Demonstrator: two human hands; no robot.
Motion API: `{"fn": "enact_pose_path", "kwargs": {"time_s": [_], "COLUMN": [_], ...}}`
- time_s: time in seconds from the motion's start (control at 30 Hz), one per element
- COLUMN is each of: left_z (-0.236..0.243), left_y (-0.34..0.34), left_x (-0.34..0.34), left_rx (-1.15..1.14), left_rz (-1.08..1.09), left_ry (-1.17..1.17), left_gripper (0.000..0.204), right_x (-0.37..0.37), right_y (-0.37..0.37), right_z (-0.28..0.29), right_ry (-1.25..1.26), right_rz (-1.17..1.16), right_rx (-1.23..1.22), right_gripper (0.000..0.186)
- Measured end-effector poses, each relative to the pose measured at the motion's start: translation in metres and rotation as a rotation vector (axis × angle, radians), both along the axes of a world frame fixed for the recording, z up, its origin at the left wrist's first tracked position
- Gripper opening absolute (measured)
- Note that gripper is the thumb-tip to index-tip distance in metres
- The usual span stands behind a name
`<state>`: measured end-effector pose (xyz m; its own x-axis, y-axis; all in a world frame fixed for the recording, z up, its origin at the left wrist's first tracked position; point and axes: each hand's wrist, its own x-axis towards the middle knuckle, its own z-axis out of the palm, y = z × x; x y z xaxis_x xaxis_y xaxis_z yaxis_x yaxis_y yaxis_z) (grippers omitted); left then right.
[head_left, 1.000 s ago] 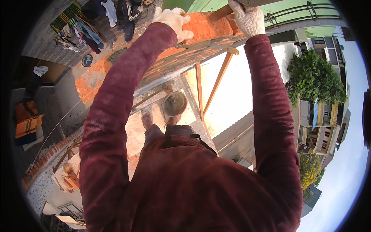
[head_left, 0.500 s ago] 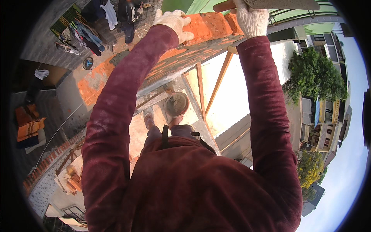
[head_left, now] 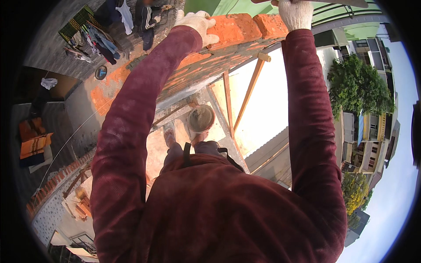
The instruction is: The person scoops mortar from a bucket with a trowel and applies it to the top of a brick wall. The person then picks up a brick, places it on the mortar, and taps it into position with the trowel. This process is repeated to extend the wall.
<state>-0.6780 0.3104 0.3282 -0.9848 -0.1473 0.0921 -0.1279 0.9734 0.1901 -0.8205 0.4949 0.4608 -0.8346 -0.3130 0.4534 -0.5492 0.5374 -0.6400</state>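
Observation:
My left hand, in a white knit glove, lies on top of the brick wall. Its fingers are spread, with the thumb and a fingertip touching the end of an orange brick. Another brick follows along the top course to the right. My right hand, also gloved, is closed round a trowel beyond the wall's right end. The trowel's grey blade points right along the upper edge, partly cut off by the picture. The fingers of that hand are mostly hidden.
Between my feet and the wall stands a bucket of grey mortar. Wooden braces lean on the wall's right side. A taut string runs at the left. At the upper left, another person stands below near hanging clothes.
My right hand has moved right and up with the trowel, uncovering more of the right-hand brick. My left hand has stayed on the wall.

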Motion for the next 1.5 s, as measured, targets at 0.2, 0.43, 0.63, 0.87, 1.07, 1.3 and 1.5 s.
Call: {"fn": "enact_pose_path", "kwargs": {"time_s": [0.2, 0.43, 0.63, 0.87, 1.07, 1.3, 1.5], "left_z": [0.003, -0.007, 0.001, 0.015, 0.021, 0.023, 0.017], "left_y": [-0.003, -0.01, -0.011, -0.02, -0.013, -0.026, -0.035], "left_x": [0.004, -0.003, -0.009, -0.029, -0.053, -0.052, -0.054], "left_rx": [-0.038, -0.031, -0.066, -0.179, -0.137, -0.053, -0.038], "left_rz": [-0.008, -0.057, -0.126, -0.539, -0.61, -0.571, -0.622], "left_ry": [-0.05, -0.042, -0.092, -0.034, -0.134, -0.245, -0.262], "left_gripper": [0.065, 0.068, 0.072, 0.054, 0.051, 0.052, 0.055], "right_x": [-0.015, 0.02, 0.114, 0.218, 0.15, 0.142, 0.175], "right_y": [0.004, 0.033, 0.157, 0.133, 0.108, 0.021, -0.027], "right_z": [-0.056, -0.028, -0.153, -0.283, -0.3, -0.292, -0.283], "right_ry": [0.053, -0.105, -1.103, -0.972, -0.88, -0.683, -0.541], "right_rz": [-0.146, 0.153, 0.037, -0.334, -0.43, -0.55, -0.559], "right_rx": [0.594, -0.164, -1.006, -0.613, -0.643, -0.508, -0.533], "right_gripper": [0.07, 0.062, 0.057, 0.039, 0.042, 0.05, 0.054]}}
